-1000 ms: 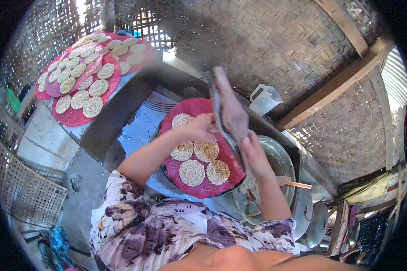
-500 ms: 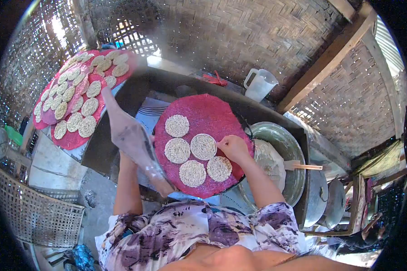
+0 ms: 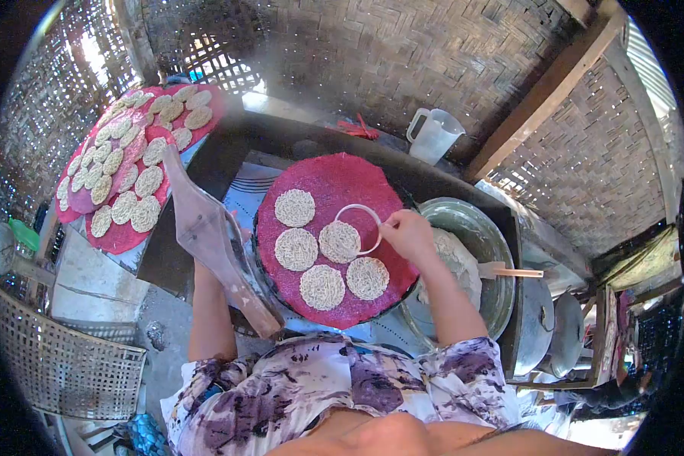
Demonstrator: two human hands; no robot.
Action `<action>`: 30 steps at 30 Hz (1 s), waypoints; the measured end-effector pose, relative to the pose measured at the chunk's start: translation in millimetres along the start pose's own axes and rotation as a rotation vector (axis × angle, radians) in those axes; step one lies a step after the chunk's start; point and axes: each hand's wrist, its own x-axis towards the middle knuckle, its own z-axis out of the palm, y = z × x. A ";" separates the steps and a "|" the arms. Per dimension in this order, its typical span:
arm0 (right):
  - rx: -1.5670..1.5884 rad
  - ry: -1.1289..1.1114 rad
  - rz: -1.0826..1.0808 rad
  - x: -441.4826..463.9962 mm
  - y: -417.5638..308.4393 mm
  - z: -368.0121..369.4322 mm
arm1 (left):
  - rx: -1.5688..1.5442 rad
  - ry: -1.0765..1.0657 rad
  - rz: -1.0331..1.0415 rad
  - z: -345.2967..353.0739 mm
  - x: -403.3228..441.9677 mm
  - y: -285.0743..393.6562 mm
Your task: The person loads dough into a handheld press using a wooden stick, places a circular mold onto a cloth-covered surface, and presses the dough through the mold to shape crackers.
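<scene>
My right hand (image 3: 409, 237) pinches a thin white ring (image 3: 359, 206) by its right side. The ring is off-centre over the middle noodle disc (image 3: 338, 245), overlapping its upper right. Several lacy, pale noodle discs, such as the lower one (image 3: 322, 287), lie flat on a round pink cloth (image 3: 342, 178). Left of the cloth, my left hand (image 3: 239, 227) is closed around a long wooden press (image 3: 205, 232) with a wide middle and narrow ends. Most of that hand is hidden behind the press.
Right of the cloth, a large metal basin (image 3: 501, 251) holds pale dough (image 3: 456, 262) and a wooden-handled spatula (image 3: 518, 272). A plastic jug (image 3: 435, 137) stands behind. At the far left, more discs cover another pink cloth (image 3: 118, 242). Metal pots (image 3: 536, 327) sit at the right.
The white ring has come off the edge of the middle disc and shifted up and right with my right hand. The wooden press has moved slightly left.
</scene>
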 end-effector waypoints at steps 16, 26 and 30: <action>-0.093 0.003 0.198 -29.2 84.4 -5.1 | -0.342 -0.174 -0.383 -14.0 15.7 1.8; 0.195 0.207 0.109 -22.0 129.6 13.9 | -0.563 -0.241 -0.435 -40.4 19.8 -19.2; 0.589 -0.155 0.332 -25.8 124.3 12.4 | -0.323 -0.288 -0.241 -21.9 11.8 -11.6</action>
